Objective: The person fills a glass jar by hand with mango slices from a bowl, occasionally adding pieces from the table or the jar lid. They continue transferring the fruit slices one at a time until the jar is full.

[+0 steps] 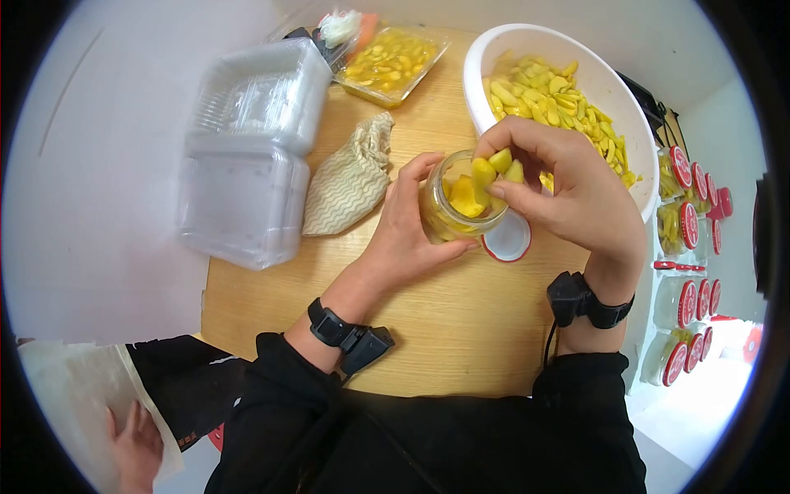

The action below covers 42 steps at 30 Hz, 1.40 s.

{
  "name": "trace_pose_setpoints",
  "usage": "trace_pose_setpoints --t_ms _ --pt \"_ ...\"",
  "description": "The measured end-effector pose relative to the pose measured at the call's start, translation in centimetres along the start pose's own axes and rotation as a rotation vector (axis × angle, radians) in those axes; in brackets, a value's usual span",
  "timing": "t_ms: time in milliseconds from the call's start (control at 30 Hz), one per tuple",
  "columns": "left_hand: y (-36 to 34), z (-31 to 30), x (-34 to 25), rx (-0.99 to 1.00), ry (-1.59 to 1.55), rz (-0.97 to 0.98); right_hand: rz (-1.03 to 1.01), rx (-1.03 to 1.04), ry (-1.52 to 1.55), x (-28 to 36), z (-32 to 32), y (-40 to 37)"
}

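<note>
My left hand (401,239) is wrapped around an open glass jar (440,224), which tilts with its mouth toward me. Yellow fruit slices (466,198) lie inside the jar. Over the mouth, my right hand (568,181) pinches several more yellow fruit slices (484,176) between thumb and fingers. A white jar lid with a red rim (508,238) rests on the table beside the jar. Behind my right hand stands a large white bowl (475,78) holding a heap of similar slices (551,95).
Stacked clear plastic containers (243,193) and a wavy-patterned cloth (350,181) lie left on the wooden table (444,337). A clear tray of yellow pieces (391,62) sits at the back. Red-lidded jars (687,305) line the right side. Another person's hand (136,445) shows lower left.
</note>
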<state>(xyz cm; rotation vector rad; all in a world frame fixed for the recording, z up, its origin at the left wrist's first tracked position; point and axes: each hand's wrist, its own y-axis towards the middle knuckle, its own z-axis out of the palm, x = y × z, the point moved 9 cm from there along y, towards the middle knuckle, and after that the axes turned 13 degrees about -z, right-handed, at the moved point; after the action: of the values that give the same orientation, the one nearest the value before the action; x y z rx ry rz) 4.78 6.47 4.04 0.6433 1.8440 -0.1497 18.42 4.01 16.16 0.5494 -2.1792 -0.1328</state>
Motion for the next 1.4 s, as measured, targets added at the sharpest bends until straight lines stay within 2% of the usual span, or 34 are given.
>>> trace_pose_setpoints --t_ms 167,367,667,867,1400 --pt "0.0 0.0 0.0 -0.002 0.015 0.007 0.008 0.096 -0.048 0.2 0.6 0.1" --pt "0.1 0.0 0.1 0.009 0.009 -0.002 -0.087 0.009 -0.046 0.2 0.1 0.2" --pt "0.1 0.1 0.3 0.003 -0.021 -0.001 -0.020 -0.021 -0.099 -0.2 -2.1 -0.6" --pt "0.1 0.2 0.1 0.000 -0.005 0.008 -0.058 -0.179 -0.042 0.0 -3.6 -1.2" --pt "0.0 0.0 -0.2 -0.010 0.011 0.031 -0.125 -0.151 -0.157 1.0 -0.7 0.0"
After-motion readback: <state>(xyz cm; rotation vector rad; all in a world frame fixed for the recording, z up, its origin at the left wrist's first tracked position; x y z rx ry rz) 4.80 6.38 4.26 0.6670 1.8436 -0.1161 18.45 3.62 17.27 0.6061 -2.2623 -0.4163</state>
